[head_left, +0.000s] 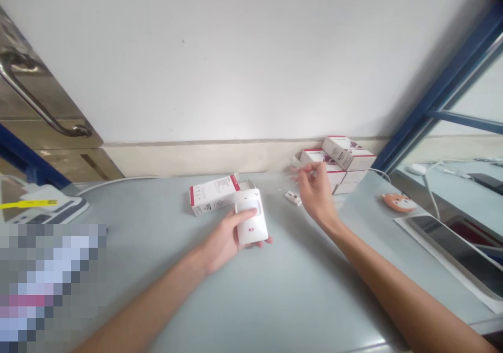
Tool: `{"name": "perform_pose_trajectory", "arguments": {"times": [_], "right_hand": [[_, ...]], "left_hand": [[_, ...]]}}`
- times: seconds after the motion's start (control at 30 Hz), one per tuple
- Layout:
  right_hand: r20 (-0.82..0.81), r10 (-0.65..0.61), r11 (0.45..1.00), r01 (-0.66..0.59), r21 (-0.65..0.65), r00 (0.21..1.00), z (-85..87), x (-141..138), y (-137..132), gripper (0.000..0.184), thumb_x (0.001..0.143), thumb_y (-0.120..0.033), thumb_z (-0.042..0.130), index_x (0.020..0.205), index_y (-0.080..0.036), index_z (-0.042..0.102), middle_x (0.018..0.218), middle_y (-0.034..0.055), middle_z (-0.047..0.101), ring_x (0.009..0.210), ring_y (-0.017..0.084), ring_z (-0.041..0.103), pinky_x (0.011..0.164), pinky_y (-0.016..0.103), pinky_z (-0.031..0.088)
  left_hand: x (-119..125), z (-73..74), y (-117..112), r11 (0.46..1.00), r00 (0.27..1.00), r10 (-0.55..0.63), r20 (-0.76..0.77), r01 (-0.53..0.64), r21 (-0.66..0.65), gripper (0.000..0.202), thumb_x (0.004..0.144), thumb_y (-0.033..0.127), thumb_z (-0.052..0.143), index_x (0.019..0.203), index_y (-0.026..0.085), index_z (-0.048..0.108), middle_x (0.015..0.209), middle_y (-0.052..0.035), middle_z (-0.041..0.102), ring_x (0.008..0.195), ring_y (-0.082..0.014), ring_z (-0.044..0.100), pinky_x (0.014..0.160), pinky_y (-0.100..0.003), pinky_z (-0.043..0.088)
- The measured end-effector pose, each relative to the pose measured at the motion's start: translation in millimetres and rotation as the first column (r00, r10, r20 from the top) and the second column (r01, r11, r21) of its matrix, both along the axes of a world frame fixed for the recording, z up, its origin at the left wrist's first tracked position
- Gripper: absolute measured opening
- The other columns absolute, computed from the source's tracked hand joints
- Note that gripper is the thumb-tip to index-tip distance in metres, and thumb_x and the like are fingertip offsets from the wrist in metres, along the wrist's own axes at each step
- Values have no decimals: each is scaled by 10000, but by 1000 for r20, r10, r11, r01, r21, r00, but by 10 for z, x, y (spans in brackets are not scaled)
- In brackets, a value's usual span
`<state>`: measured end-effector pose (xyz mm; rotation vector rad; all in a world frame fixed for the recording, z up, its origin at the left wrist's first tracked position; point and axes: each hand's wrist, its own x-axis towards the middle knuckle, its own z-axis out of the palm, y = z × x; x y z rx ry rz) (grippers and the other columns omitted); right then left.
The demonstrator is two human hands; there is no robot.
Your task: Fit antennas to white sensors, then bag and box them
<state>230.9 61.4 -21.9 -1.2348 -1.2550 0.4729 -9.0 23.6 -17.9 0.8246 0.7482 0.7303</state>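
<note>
My left hand (223,240) grips a small white plastic device (250,217) with a red mark, held just above the grey table (283,290). Behind it lies an open white and red carton (214,193) on its side. My right hand (314,188) is raised further right, its fingers blurred and pinched around a tiny pale thing I cannot make out. A small white part (293,198) lies on the table just left of that hand. Behind the hand stands a stack of white and red boxes (343,162).
An orange animal-shaped item (398,202) and a dark tablet on white paper (459,251) lie at the right. A white scale-like device with a yellow strip (43,209) sits at the left. A white wall rises behind; a blue frame (440,94) stands at right.
</note>
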Motion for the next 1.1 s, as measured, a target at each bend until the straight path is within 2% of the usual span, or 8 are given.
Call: {"name": "perform_pose_trajectory", "arguments": {"times": [0.13,0.27,0.37,0.43,0.53,0.63,0.8,1.1], "right_hand": [[192,13,1000,-11,-12,981,-40,73,54,434,1003,-544,544,1288,-216,549,1395,191,611,1285,308,611,1080,546,509],[399,-139,989,105,107,906,10,79,16,449,1031,-493,515,1394,-236,570,1630,196,427,1542,350,398,1210,618,384],[411,-8,992,-43,116,912,81,-24,-84,353,1047,-480,504,1260,-250,666,1463,158,605,1393,321,564,1162,559,457],[307,185,982,-184,-35,934,119,-125,-158,352,1047,-503,511,1184,-241,704,1251,123,714,1154,279,688,1040,491,548],[48,375,884,-342,-320,926,148,-256,-245,422,1044,-551,504,1199,-227,724,1027,71,746,850,216,696,866,421,584],[-135,444,799,-460,-387,886,165,-299,-285,425,1027,-555,529,1076,-212,775,924,47,715,769,182,628,781,362,548],[-247,430,787,-494,-369,868,129,-251,-260,347,976,-513,614,940,-223,800,870,20,657,732,148,522,699,298,463],[-208,117,908,-189,-373,971,169,-200,-188,289,892,-483,664,872,-220,782,663,-16,532,638,142,462,606,292,375]], "left_hand": [[3,19,2,1000,1000,-11,-10,11,-23,437,944,497,712,1243,221,551,991,-62,738,820,-278,777,723,-354,496],[-5,20,13,999,996,-48,76,49,-4,513,986,618,564,1323,232,553,1072,-130,778,836,-319,775,751,-393,486],[-10,-18,18,997,986,-82,146,83,5,529,995,589,475,1333,196,579,1159,-177,778,932,-360,769,798,-417,475],[0,-43,11,996,978,-87,191,87,11,511,984,503,443,1321,157,608,1188,-192,772,1005,-373,753,844,-433,472],[34,-43,-19,995,976,-99,194,94,33,491,986,423,440,1332,136,638,1224,-180,758,1041,-355,729,872,-438,471],[54,-16,-53,993,986,-99,133,89,75,484,1036,461,447,1354,159,651,1199,-154,757,978,-310,711,821,-403,456],[54,-34,-64,989,987,-125,102,117,87,511,1031,448,367,1173,96,709,1001,-173,758,936,-318,688,877,-434,449],[130,-2,-30,986,988,-155,4,155,59,478,977,389,287,948,101,667,818,-130,666,676,-218,600,642,-340,400]]}}
